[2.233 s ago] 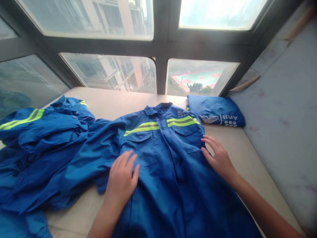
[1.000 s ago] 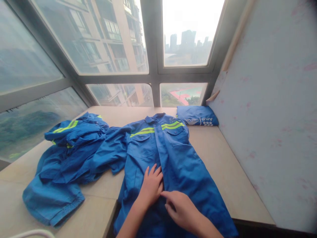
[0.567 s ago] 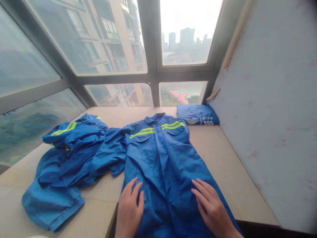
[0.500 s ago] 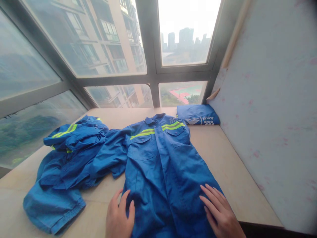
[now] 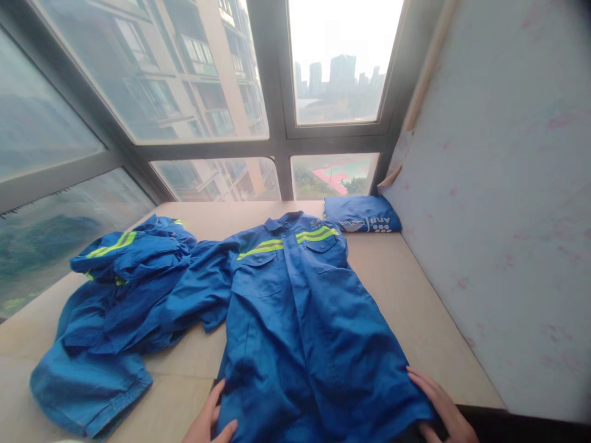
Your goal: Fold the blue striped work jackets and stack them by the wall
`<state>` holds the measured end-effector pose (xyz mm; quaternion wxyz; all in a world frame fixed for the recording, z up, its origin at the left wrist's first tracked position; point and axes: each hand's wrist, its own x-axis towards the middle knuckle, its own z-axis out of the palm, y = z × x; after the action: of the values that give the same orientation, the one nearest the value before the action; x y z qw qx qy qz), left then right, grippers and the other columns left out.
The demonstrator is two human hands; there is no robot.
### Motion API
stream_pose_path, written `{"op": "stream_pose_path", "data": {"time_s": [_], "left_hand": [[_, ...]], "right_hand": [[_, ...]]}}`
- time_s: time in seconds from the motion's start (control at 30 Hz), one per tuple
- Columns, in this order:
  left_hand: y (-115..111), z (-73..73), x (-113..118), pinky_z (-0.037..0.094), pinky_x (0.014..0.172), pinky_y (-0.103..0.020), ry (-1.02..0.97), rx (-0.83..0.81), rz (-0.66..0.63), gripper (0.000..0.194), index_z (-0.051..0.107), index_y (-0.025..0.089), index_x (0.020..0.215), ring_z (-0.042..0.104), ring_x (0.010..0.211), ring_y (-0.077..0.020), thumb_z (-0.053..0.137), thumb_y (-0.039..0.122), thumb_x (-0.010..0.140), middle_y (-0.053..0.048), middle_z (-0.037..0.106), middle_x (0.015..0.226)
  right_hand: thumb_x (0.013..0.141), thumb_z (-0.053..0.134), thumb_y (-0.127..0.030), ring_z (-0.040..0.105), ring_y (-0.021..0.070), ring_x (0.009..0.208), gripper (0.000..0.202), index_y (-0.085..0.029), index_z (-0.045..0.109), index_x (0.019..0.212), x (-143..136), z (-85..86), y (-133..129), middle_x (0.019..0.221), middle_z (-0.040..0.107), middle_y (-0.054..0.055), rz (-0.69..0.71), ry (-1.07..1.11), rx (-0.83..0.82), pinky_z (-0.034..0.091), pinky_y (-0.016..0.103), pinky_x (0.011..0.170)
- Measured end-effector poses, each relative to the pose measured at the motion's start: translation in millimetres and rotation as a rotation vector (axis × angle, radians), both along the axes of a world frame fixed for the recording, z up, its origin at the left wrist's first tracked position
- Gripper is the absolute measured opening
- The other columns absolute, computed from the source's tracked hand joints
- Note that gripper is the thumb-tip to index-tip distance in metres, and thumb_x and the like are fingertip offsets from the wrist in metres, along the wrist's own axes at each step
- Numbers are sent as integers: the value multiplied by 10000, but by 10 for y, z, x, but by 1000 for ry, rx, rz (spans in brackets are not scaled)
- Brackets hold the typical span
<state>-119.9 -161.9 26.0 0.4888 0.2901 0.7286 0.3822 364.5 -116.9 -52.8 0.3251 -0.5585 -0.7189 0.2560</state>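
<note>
A blue work jacket (image 5: 295, 307) with yellow-and-grey reflective strips lies front up, collar toward the window, its lower end toward me. My left hand (image 5: 210, 418) is at its lower left side, thumb over the cloth and fingers at the edge, closed on it. On the lower right corner, my right hand (image 5: 446, 409) grips the hem between fingers and thumb. Both hands are partly cut off by the bottom of the view. A crumpled pile of blue workwear (image 5: 124, 295), also with reflective strips, lies to the left, touching the jacket's sleeve.
A folded blue garment (image 5: 362, 214) with white lettering sits at the back right against the wall (image 5: 498, 215). The pale ledge (image 5: 397, 277) carries all the clothes; a dark gap shows past its front edge at lower right. Window frames (image 5: 277, 92) close off the back and left.
My hands have moved from lying on the jacket's sides down to its lower edges, taking hold of the cloth. The view has shifted slightly to the right.
</note>
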Motion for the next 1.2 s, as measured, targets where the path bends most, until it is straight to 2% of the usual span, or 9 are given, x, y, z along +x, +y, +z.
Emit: {"op": "stream_pose_path", "data": {"time_s": [0.13,0.3,0.43,0.53,0.7,0.87,1.0,1.1,1.2], "left_hand": [[51,358,-68,549,955,-433,-125,72,184,822,589,237,1257,586,1220,-364,863,507,530,-107,674,1267],[231,905,-39,559,935,-395,-366,280,352,820,493,300,1399,602,1208,-312,795,494,661,-80,646,1317],[466,976,166,454,1069,-402,-313,544,279,895,371,321,1479,502,1318,-305,771,461,691,-75,534,1445],[667,746,298,367,1137,-426,5,528,186,903,376,254,1481,482,1334,-309,779,366,680,-103,535,1437],[781,419,209,436,1073,-404,469,356,77,431,671,195,1171,597,1211,-286,558,364,791,-89,679,1249],[635,655,-138,543,849,-371,919,126,-40,435,722,252,1124,693,1009,-309,493,284,756,-55,756,1065],[515,926,-350,536,642,-359,1143,-111,-69,455,721,257,1160,714,773,-325,472,377,798,-83,772,882],[446,1031,-344,553,688,-332,1069,-68,-69,479,714,283,1180,719,875,-306,450,382,792,-56,771,982],[397,1079,-259,556,857,-336,883,75,-61,499,726,286,1157,672,1083,-294,462,388,746,-15,739,1129]], "right_hand": [[732,596,-274,656,262,1116,459,-243,693,1179,-201,314,417,1209,694,67,-107,257,-270,561,337,919],[705,610,-293,699,249,946,484,-195,664,1176,-477,1032,1097,1113,726,81,-183,501,-374,560,315,749],[695,562,-319,667,264,1018,407,-170,715,1041,-749,1406,1551,1053,739,84,-259,561,-237,533,333,810],[686,583,-336,660,260,1005,412,-152,711,1032,-934,1368,1716,1051,735,92,-249,574,-189,528,349,832],[706,593,-313,662,217,852,476,-155,670,1148,-965,1084,1676,997,725,80,-158,454,-214,541,332,742],[743,506,-251,639,231,963,341,-195,724,999,-600,1093,1537,1157,666,96,-72,125,54,521,364,846],[792,521,-322,672,264,807,358,-187,699,1072,-362,1117,1416,970,708,115,-332,-63,-7,529,408,756],[884,438,-476,681,247,630,479,-170,629,1200,-425,959,1321,747,703,76,-351,249,-323,544,373,615],[885,438,-510,718,253,725,591,-180,490,1372,-664,712,1184,882,733,89,-277,491,-364,566,356,635]]}}
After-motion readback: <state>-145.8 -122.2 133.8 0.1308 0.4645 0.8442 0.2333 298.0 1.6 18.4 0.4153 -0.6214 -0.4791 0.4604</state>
